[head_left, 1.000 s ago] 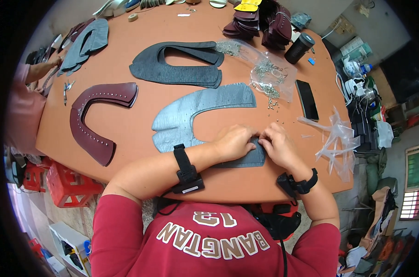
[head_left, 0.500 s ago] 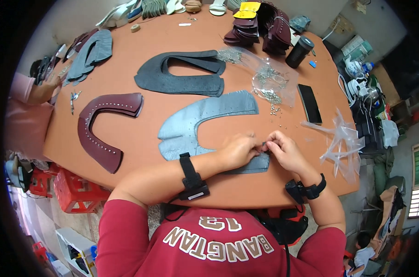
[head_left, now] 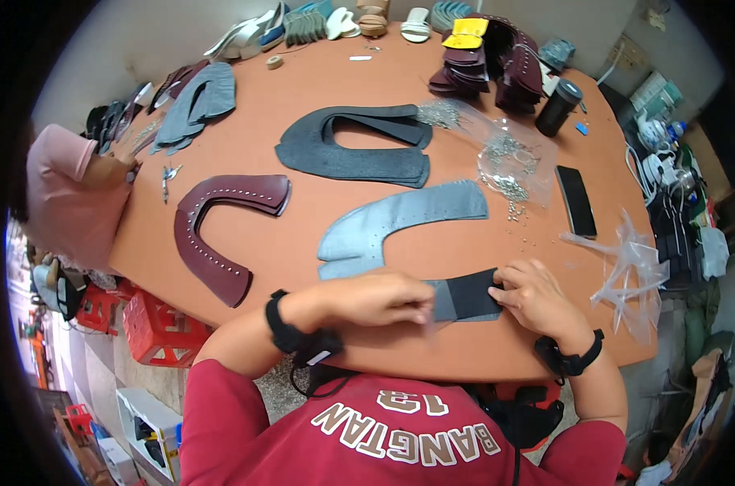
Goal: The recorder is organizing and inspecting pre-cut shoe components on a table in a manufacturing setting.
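Note:
A grey U-shaped leather piece (head_left: 408,212) lies in front of me, with small holes along its inner curve. Its near arm ends in a black section (head_left: 474,296), seemingly a folded-over end, though I cannot tell whether it is a separate layer. My right hand (head_left: 536,298) pinches that end at its right edge. Over the near arm, my left hand (head_left: 388,300) is closed with its fingers curled and slightly blurred. Whatever it may hold is hidden. Silvery studs (head_left: 509,154) lie in and beside a clear plastic bag to the upper right.
Dark grey U-shaped pieces (head_left: 335,166) and a studded maroon one (head_left: 214,243) lie beyond and left. A phone (head_left: 576,201), a black cylinder (head_left: 558,108) and crumpled clear plastic (head_left: 626,259) are on the right. Another person (head_left: 76,186) sits at the left edge.
My left hand has moved left, away from my right hand. The near arm's end now shows a black face. The whole view has shifted as my head turned.

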The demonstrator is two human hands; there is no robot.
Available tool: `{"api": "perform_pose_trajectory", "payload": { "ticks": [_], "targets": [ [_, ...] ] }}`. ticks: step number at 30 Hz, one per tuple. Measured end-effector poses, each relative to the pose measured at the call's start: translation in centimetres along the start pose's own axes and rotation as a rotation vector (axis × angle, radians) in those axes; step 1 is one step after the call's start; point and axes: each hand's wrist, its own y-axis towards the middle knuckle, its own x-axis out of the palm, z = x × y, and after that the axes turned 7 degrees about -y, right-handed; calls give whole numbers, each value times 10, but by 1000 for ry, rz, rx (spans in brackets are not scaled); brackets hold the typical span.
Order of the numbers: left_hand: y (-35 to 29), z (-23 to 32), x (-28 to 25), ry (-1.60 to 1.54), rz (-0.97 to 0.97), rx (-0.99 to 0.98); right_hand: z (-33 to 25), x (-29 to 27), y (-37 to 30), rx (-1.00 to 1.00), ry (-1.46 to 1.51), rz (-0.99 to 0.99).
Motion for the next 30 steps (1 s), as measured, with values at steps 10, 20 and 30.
{"api": "perform_pose_trajectory", "payload": {
  "ticks": [10,20,30],
  "targets": [
    [-166,-29,-55,-531,947,-193,-4,-15,18,-85,-118,-154],
    [-124,-12,-56,-93,1104,-81,-59,28,189,-384,385,-221],
    [-40,-3,78,1218,385,37,-40,54,196,-637,309,-350]
  ]
}}
